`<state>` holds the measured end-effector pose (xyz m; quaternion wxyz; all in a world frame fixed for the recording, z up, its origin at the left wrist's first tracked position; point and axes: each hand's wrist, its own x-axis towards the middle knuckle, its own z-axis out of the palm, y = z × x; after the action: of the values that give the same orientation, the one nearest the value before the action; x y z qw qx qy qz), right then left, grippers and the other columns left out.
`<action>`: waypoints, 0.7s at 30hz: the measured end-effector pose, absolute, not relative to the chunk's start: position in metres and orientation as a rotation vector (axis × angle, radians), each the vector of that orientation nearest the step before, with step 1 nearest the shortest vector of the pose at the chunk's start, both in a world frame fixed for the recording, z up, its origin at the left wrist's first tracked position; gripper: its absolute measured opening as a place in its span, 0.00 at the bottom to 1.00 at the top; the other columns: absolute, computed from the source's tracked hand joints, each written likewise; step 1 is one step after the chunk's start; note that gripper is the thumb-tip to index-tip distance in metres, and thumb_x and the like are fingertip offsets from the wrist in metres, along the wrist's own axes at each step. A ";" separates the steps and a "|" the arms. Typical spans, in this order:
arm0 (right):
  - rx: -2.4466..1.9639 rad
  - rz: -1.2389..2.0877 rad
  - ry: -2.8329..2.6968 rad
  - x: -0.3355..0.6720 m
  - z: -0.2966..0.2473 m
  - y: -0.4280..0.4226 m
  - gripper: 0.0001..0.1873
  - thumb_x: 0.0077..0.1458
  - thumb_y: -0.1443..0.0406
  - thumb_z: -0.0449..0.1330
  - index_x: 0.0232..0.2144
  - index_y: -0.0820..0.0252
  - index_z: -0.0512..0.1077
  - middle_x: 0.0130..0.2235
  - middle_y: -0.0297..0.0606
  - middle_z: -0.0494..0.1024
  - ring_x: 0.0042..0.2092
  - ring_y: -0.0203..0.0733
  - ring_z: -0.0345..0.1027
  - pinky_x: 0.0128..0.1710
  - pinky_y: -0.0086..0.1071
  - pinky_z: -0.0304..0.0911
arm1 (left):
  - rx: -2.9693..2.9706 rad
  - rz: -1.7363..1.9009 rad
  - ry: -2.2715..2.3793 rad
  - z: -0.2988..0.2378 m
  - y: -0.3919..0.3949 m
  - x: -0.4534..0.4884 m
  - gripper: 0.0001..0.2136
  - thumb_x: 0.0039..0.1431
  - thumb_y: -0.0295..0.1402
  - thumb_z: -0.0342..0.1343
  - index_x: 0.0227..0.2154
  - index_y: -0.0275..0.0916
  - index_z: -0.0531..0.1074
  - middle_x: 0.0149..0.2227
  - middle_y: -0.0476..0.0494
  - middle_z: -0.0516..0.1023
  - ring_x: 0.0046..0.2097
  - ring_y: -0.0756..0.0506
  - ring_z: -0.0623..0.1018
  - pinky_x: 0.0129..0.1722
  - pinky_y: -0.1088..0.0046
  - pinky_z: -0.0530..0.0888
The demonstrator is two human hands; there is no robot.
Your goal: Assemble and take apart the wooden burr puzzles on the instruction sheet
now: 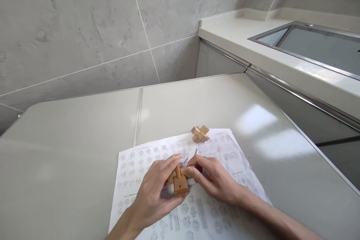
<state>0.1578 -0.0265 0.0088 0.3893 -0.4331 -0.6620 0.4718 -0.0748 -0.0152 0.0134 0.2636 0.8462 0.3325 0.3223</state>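
Note:
My left hand point(157, 185) is wrapped round the left side of a wooden interlocking puzzle point(180, 183). The puzzle has a block with a small dark slot in its front, a round peg above it and a bar running crosswise. At the right end of that bar, my right hand point(215, 176) pinches with thumb and forefinger. Fingers cover both ends of the puzzle. Beyond the hands, a second wooden puzzle point(200, 134), a cross of interlocked pieces, rests on the far edge of a printed sheet.
The creased instruction sheet point(128, 172), covered in small diagrams, lies under both hands on a pale table point(84, 150). A seam crosses the table to the left. Grey tiled wall point(84, 18) rises behind; a white counter point(225, 32) with an inset glass-like panel stands at right.

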 end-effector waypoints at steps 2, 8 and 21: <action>-1.107 1.201 -1.669 0.156 0.007 -0.027 0.14 0.74 0.60 0.55 0.34 0.58 0.71 0.30 0.33 0.78 0.28 0.35 0.67 0.30 0.29 0.60 | 2.269 0.862 0.910 0.014 -0.016 -0.074 0.47 0.61 0.31 0.71 0.76 0.56 0.50 0.65 0.37 0.76 0.58 0.34 0.81 0.56 0.50 0.80; -1.145 1.234 -1.611 0.152 0.005 -0.032 0.16 0.75 0.58 0.55 0.34 0.57 0.71 0.24 0.28 0.73 0.24 0.33 0.63 0.27 0.27 0.59 | 2.210 0.820 0.952 0.012 -0.016 -0.074 0.46 0.61 0.31 0.71 0.75 0.59 0.51 0.64 0.40 0.77 0.53 0.37 0.82 0.55 0.51 0.81; -1.146 1.179 -1.609 0.145 -0.004 -0.039 0.05 0.76 0.60 0.51 0.45 0.53 0.62 0.25 0.25 0.72 0.24 0.35 0.64 0.27 0.28 0.60 | 2.069 0.749 0.966 0.016 -0.014 -0.072 0.48 0.59 0.40 0.73 0.75 0.64 0.51 0.57 0.44 0.81 0.55 0.36 0.80 0.59 0.48 0.78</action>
<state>0.1449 -0.0392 -0.0037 0.4082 -0.4549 -0.6384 0.4679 -0.0725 -0.0143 0.0163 0.3611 0.8030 0.3748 0.2906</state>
